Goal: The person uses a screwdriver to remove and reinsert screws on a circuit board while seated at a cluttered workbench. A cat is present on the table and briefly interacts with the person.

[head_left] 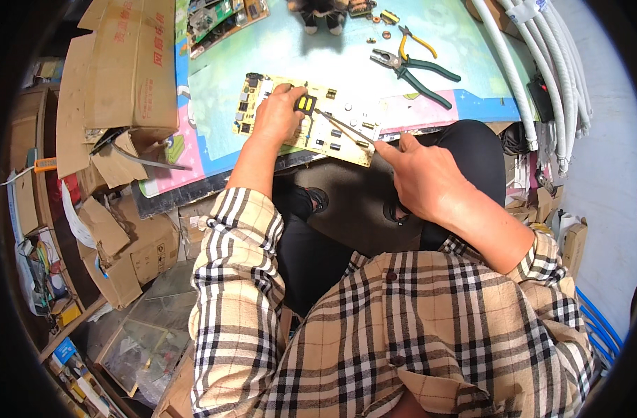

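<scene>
A cream circuit board [346,129] lies near the table's front edge, its lower right corner jutting past that edge. My left hand [280,115] is closed on a black and yellow transformer [306,104] at the board's middle. My right hand [423,174] grips a screwdriver [346,128] with a long thin shaft; its handle is hidden in my palm. The shaft's tip reaches the board beside the transformer. My right index finger lies along the tool. Small capacitors and other parts stand on the board.
Green-handled pliers [419,73] and yellow-handled cutters [415,43] lie at the right back. A cat [320,12] stands at the far edge. Another circuit board [217,21] is at the back left. A cardboard box [130,70] stands left; white corrugated tubes [552,70] hang right.
</scene>
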Available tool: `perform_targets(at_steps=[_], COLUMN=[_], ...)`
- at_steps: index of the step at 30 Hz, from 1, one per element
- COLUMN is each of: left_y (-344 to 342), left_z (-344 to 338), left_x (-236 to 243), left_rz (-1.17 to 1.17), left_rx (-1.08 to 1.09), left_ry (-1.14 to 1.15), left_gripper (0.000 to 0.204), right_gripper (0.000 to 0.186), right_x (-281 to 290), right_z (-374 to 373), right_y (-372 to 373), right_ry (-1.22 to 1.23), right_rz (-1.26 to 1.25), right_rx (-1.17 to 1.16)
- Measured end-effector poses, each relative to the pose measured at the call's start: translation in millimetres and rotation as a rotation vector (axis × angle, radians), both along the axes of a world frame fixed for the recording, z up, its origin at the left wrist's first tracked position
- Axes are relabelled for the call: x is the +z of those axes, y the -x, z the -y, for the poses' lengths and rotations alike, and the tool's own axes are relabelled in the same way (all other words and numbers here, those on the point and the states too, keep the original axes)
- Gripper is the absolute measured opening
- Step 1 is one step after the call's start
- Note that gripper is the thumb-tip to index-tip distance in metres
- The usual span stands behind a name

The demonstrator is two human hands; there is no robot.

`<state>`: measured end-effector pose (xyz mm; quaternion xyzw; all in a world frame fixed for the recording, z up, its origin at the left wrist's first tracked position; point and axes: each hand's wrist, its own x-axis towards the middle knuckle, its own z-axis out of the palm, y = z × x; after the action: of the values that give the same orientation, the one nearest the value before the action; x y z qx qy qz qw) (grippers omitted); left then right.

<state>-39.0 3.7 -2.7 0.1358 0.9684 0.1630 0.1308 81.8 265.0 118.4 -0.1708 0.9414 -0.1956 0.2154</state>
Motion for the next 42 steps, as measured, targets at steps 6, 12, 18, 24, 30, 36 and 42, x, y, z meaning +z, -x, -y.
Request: perform_targets(at_steps=[6, 12, 18, 24, 30, 36, 42], left_y=[-2, 1, 2, 3, 4, 4, 6], left_z=[2, 4, 3, -1, -2, -9, -9], left_x=[-1, -6, -8, -6, -2, -2, -4], left_rz=[0.002, -0.012, -0.026, -0.011, 0.015, -0.001, 0.072], left_rx=[0.013, -0.011, -0.014, -0.011, -0.007, -0.005, 0.022], left_ry=[-0.048, -0.055, -0.021, -0.013, -0.020, 0.007, -0.009], left_gripper=[0.051, 0.050, 0.048, 0.047, 0.046, 0.045, 0.042], right_gripper=[0.049, 0.050, 0.050, 0.047, 0.044, 0.042, 0.038], right_x=[7, 4, -5, -10, -7, 5, -4], right_z=[5, 5, 5, -1, -16, -11, 17], right_y=[5, 0, 1, 6, 35, 61, 9], right_ry=[-0.062, -0.009, 0.046, 0.152, 0.378, 0.246, -0.057], right_rz=[-0.014, 0.043, 0.099, 0.100, 0.349, 0.430, 0.111], right_rx=[0.044, -0.056, -0.111, -0.142, -0.216, -0.195, 0.048])
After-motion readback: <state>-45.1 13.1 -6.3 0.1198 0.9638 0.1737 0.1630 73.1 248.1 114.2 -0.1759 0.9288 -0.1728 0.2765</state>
